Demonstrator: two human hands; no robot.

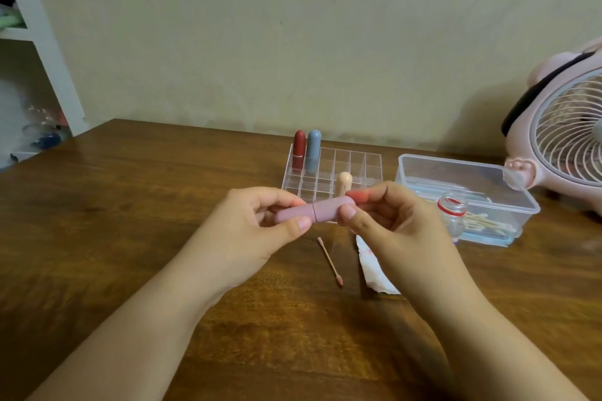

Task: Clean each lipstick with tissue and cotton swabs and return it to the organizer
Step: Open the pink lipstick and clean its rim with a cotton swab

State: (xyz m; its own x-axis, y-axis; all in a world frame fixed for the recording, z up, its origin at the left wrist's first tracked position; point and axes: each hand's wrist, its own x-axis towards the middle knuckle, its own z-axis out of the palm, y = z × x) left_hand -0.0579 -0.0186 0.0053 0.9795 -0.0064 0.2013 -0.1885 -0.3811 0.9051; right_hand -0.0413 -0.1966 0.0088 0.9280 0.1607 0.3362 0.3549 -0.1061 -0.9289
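Just in front of the clear organizer (332, 169), the pink lipstick (312, 211) is held lying crosswise, pinched at one end by the left hand (260, 231) and at the other, seemingly the cap, by the right hand (387, 221).

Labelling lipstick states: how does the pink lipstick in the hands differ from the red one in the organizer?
The pink lipstick lies level, gripped at its ends by the left hand and the right hand. The red lipstick stands upright in a back corner slot of the organizer, untouched. Pink is pale mauve; red is dark with a silver band. Both are capped, with rounded tops.
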